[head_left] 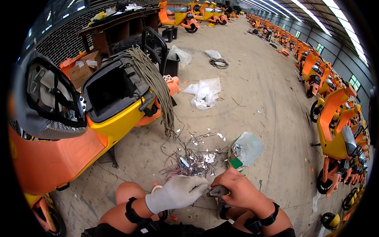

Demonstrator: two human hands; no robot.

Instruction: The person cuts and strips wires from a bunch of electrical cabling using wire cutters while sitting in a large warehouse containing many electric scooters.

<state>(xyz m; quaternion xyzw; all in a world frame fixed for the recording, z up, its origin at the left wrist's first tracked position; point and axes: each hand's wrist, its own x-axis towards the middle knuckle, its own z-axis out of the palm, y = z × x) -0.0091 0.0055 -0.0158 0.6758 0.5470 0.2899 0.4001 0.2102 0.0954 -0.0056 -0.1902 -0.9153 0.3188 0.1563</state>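
Note:
My left hand (177,192), in a pale grey knit glove, is closed with its fingers pressed together; whatever it pinches is too small or hidden to make out. Close beside it, my right hand (236,189) is bare and wrapped round a pair of pliers (218,192). The pliers' dark head points toward the gloved fingertips. Just beyond both hands, a heap of cut wire scraps (189,162) lies on the concrete floor, mixed with white bits. To its right sits a clear plastic bag (249,148) in a box with green on it.
At left stands an orange and yellow scooter (59,158) with its seat (53,91) tipped up and its black storage box (112,91) uncovered. A bundle of grey-green cables (152,79) drapes over its rear. Rows of scooters (333,118) line the right side. Plastic bags (205,93) lie farther ahead.

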